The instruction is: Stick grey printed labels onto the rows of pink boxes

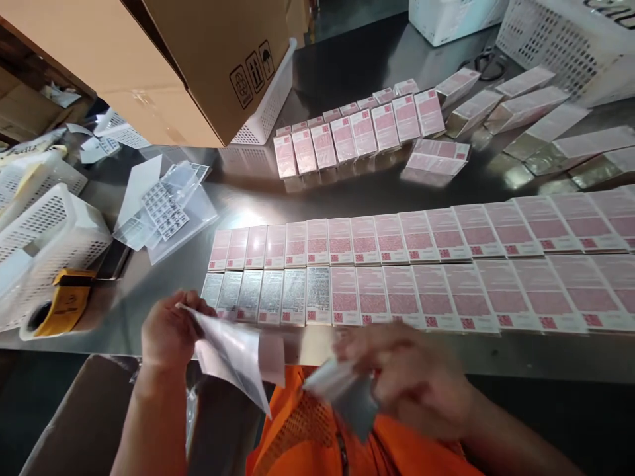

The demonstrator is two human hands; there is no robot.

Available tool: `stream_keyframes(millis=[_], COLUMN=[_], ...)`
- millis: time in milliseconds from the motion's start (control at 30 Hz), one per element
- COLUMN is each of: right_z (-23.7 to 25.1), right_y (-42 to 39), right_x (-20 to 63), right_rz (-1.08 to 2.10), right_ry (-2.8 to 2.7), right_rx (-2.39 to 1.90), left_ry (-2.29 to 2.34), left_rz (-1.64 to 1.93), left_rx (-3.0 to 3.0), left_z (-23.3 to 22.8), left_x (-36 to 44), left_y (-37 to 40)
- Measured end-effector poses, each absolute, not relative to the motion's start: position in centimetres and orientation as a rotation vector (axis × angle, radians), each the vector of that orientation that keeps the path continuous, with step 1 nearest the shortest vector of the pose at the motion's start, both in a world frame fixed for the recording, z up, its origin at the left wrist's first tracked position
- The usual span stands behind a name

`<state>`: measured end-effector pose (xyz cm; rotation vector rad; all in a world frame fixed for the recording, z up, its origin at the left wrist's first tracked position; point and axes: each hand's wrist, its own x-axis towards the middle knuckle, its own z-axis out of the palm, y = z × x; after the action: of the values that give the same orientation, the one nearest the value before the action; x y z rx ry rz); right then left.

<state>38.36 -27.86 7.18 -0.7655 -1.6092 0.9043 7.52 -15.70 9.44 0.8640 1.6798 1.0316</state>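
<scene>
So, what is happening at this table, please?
A person in orange stands at a metal table. The left hand holds a sheet of label backing; the right hand, blurred, holds a small pale piece. Two long rows of pink boxes lie flat on the table; six at the near left already carry white labels. More boxes stand behind. A yellow tape dispenser rests at the left.

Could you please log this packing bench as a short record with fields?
surface: steel table
left hand: holds a sheet of labels by its edge
right hand: blurred, holds a small grey piece
near rows: flat pink boxes in two rows; six at the left of the front row carry a white label
far row: pink boxes standing upright
left side: white baskets, yellow tape dispenser
</scene>
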Motion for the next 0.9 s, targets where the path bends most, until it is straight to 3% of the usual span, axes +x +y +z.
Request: stream_keyframes(millis=[233,600,700,900], right_z=[5.7,5.3,5.0,4.2], right_y=[-24.2,-22.6,-22.3,-21.3], right_x=[40.7,41.5,41.5,41.5], right_rz=[1.201,1.483,1.407,0.866], right_ry=[-1.222,-1.150,-1.195,-1.513], right_rx=[-1.267,-1.358,-1.439,-1.697], left_ry=[1.381,1.092,1.138,1.213], left_rz=[0.301,-0.002,0.001,-0.021], left_rx=[1.333,1.623,1.652,1.564], left_z=[8.2,7.8,7.2,6.7], left_x=[13.8,19.7,20.2,21.0], left_y=[-18.0,-18.1,-18.3,-18.7])
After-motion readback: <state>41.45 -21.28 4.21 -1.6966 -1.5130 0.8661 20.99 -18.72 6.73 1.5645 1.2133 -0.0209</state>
